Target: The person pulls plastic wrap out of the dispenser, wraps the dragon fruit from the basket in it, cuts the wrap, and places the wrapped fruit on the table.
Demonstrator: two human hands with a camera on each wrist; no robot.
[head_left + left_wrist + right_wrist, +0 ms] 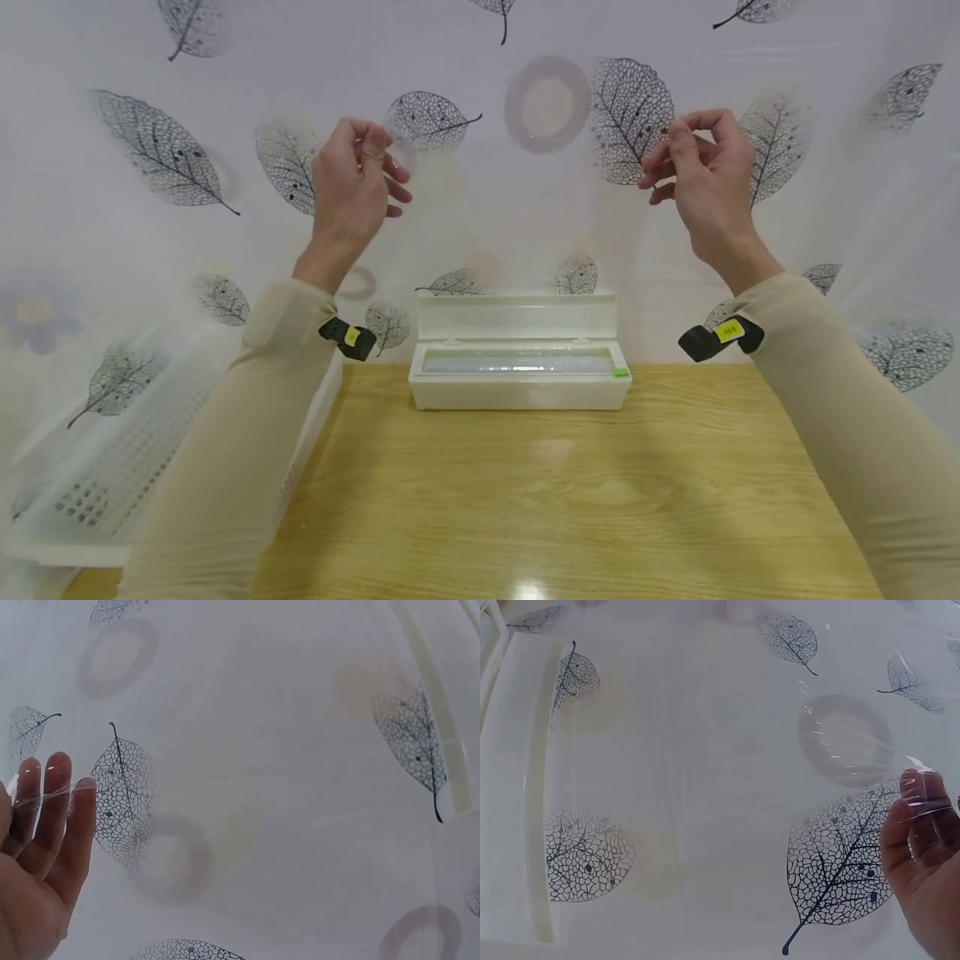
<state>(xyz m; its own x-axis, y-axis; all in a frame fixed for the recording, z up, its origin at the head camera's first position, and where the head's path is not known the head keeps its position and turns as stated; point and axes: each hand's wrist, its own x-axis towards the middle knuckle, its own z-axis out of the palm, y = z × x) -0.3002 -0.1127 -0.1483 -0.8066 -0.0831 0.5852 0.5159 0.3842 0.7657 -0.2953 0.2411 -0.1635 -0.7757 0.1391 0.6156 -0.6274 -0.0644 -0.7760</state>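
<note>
basket: a white slotted plastic basket [90, 492] sat at the far left, mostly under the left sleeve, just beside the desk's left edge.

left hand: the left hand [352, 187] was raised in front of the leaf-print curtain, fingers curled and pinching one top corner of the cling film. In the left wrist view you could see the film's crinkled edge stretched across the fingertips [56, 769].

cling film: the sheet of cling film [517, 242] was pulled up out of the box and hung stretched between both hands. It was so clear that it was honestly hard to spot, mostly just a faint haze over the curtain pattern.

dispenser box: the white dispenser box [519, 387] stood at the back of the wooden desk [570, 500], lid flipped open, roll lying inside, with a little green slider at its right end.

right hand: the right hand [701, 179] was up at the same height, pinching the other top corner; the right wrist view showed film wrapped over the fingertips [922, 795].

progress: I'd say the pull-out part was done, with a good length drawn. The film looked still attached to the roll, so cutting it off was left, though I couldn't tell for sure.
</note>
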